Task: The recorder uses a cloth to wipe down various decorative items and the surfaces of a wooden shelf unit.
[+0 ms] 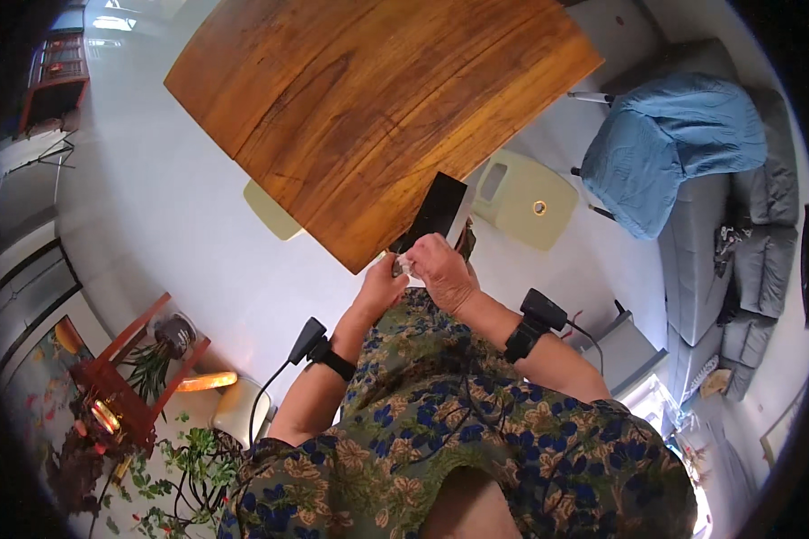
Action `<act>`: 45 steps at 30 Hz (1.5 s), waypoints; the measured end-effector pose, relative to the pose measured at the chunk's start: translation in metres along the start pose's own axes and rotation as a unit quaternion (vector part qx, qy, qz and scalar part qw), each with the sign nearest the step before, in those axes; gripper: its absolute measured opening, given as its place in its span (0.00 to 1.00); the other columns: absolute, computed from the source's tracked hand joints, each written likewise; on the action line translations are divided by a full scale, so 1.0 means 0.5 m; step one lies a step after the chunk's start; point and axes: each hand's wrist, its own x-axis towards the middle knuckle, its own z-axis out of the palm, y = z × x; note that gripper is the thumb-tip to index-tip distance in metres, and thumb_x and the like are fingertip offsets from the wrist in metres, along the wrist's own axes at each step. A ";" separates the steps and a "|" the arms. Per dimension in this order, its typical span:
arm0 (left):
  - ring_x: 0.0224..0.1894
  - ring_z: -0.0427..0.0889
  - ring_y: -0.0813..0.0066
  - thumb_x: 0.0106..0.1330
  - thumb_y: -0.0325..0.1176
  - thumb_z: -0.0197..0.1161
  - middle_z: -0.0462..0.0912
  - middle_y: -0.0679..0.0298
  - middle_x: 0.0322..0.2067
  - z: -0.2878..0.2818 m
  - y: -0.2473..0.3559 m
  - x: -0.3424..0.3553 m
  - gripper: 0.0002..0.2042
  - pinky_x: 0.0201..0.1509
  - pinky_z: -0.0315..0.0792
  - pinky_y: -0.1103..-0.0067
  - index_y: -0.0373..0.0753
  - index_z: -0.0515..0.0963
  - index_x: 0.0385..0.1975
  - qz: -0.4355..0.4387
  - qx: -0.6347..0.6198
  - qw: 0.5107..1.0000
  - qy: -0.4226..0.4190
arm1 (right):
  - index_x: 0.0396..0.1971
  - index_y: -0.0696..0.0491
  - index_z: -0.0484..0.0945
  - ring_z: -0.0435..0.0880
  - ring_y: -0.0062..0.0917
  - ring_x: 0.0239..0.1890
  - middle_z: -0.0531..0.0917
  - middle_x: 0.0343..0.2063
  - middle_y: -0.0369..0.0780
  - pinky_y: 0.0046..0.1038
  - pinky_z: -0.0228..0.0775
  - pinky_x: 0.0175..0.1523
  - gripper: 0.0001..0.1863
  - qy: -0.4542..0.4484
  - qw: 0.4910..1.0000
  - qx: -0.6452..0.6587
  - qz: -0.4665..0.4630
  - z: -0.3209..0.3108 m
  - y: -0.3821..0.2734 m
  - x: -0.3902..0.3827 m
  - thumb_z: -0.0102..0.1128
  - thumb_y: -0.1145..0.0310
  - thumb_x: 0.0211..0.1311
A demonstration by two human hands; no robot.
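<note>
My left hand [383,286] and my right hand [443,273] meet in front of my body, close to the near corner of the wooden table [377,117]. Both have their fingers pinched on a small whitish thing [404,264], pale and partly hidden, whose kind I cannot make out. Just beyond the right hand's fingers is a flat black rectangular object [439,208] with a pale side, slanting up against the table's edge. Its lower end is covered by my right hand, and I cannot tell what it rests on.
A pale yellow-green stool [526,199] stands right of the table, and another [270,213] shows under its left edge. At the right is a grey sofa [697,260] with a blue cloth [665,144] nearby. Potted plants [202,467] and a red wooden stand [126,359] are at lower left.
</note>
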 end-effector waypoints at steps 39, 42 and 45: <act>0.07 0.57 0.88 0.65 0.45 0.41 0.66 0.68 0.16 -0.058 -0.083 -0.151 0.21 0.07 0.51 0.91 0.42 0.57 0.55 -0.218 -0.567 0.721 -0.333 | 0.28 0.55 0.75 0.75 0.25 0.35 0.73 0.30 0.38 0.24 0.67 0.42 0.07 0.045 0.927 0.253 0.272 -0.004 0.021 -0.062 0.50 0.78 0.47; 0.06 0.56 0.89 0.64 0.48 0.40 0.64 0.69 0.12 -0.050 -0.110 -0.140 0.19 0.06 0.50 0.92 0.37 0.65 0.39 -0.241 -0.568 0.686 -0.385 | 0.32 0.53 0.73 0.70 0.33 0.38 0.71 0.30 0.40 0.32 0.65 0.44 0.12 -0.045 0.999 0.016 0.007 0.006 -0.057 -0.052 0.55 0.69 0.43; 0.05 0.56 0.90 0.63 0.51 0.39 0.60 0.72 0.08 -0.041 -0.093 -0.134 0.21 0.05 0.50 0.91 0.38 0.63 0.22 -0.277 -0.531 0.671 -0.438 | 0.32 0.53 0.71 0.70 0.36 0.37 0.71 0.30 0.42 0.33 0.65 0.44 0.12 -0.042 0.995 0.010 -0.095 0.048 -0.093 -0.054 0.54 0.71 0.43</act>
